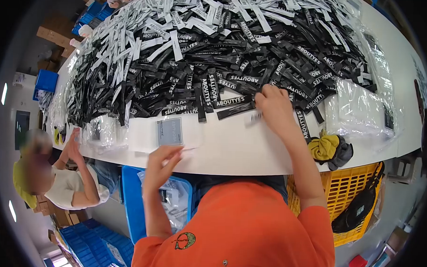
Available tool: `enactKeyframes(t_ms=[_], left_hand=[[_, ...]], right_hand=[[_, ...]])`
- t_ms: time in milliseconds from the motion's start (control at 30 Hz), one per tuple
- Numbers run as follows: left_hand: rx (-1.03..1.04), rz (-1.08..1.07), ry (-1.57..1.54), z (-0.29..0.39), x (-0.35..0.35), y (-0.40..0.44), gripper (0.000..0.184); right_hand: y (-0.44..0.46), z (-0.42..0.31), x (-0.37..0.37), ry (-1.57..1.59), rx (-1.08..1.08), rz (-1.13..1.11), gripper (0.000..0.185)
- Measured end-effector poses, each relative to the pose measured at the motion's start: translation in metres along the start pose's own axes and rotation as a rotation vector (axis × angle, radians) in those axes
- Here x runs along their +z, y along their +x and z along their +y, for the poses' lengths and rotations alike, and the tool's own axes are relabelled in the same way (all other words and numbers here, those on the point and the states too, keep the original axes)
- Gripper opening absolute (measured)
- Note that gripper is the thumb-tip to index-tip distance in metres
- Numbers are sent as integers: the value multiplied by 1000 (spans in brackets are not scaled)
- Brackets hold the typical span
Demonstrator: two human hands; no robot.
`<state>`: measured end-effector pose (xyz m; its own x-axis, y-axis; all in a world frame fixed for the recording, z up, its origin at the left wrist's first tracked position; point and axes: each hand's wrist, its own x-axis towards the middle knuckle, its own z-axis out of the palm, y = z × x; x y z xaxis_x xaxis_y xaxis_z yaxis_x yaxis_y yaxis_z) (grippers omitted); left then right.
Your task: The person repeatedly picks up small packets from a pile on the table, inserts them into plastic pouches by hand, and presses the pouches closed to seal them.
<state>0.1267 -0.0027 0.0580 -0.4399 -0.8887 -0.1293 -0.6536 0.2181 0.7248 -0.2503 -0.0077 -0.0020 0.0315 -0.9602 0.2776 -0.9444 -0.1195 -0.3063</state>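
The step in hand looked like picking among the black strips (230,101), heaped with white strips (176,46) on the worktop (241,151); the next move called for separating one cleanly. The right hand (274,109) bent over the heap's near edge, fingers curled, their grip impossible to tell. The left hand (161,164) had its fingers close together beside a labelled white packet (165,132), any hold unclear. A blue bin (132,210) contained clear plastic packets (174,205); a black pouch (359,209) lay against a yellow crate (331,187).

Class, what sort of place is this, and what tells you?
Probably a packing workshop: printed black and white strips heaped on a table, with blue bins and cardboard boxes around it.
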Motion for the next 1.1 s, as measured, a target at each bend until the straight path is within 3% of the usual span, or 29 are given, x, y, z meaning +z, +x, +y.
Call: enactKeyframes(t_ms=[67, 133, 200, 300, 333, 400, 433, 533, 633, 667, 700, 767, 800, 833, 867, 933, 1000, 1100], left_hand=[[229, 123, 40, 26, 44, 43, 21], [354, 194, 255, 26, 87, 83, 35], [469, 233, 267, 37, 118, 112, 40], [450, 199, 430, 37, 135, 133, 35], [520, 242, 484, 36, 135, 134, 24], [466, 273, 481, 28, 139, 129, 19], [442, 286, 482, 25, 140, 126, 16], [274, 217, 221, 26, 135, 109, 8], [-27, 108, -361, 35, 139, 85, 7], [-1, 91, -429, 43, 141, 74, 7], [19, 57, -471, 50, 145, 65, 7], [219, -62, -326, 70, 127, 54, 10], [276, -81, -231, 61, 114, 55, 15], [331, -101, -135, 46, 94, 58, 20], [311, 97, -17, 36, 73, 64, 30], [302, 265, 380, 13, 26, 77, 55], [74, 192, 559, -18, 14, 82, 57], [212, 266, 444, -36, 8, 96, 50]], right_hand=[[6, -16, 15, 12, -42, -2, 10], [8, -30, 22, 43, -53, 3, 12], [5, -34, 22, 113, -67, 25, 18], [-15, -28, 4, 269, -40, 131, 27], [-26, -28, -13, 335, -20, 18, 27], [-52, -29, -50, 472, 17, -217, 29], [-64, -28, -44, 413, -44, -196, 30], [-83, -26, -19, 230, -152, -77, 32], [-85, -41, -5, 554, 409, -81, 28], [-80, -51, 2, 1053, 552, -50, 23], [-74, -64, 9, 1043, 426, 54, 19], [-73, -78, 17, 1109, 388, -64, 19], [-70, -85, 11, 1197, 508, -11, 16], [-72, -83, 24, 1423, 521, 184, 13], [-74, -75, 18, 1226, 483, 242, 13], [-75, -58, 0, 977, 416, 374, 7], [-75, -44, 9, 981, 400, 253, 4], [-72, -49, 13, 932, 341, 248, 14]])
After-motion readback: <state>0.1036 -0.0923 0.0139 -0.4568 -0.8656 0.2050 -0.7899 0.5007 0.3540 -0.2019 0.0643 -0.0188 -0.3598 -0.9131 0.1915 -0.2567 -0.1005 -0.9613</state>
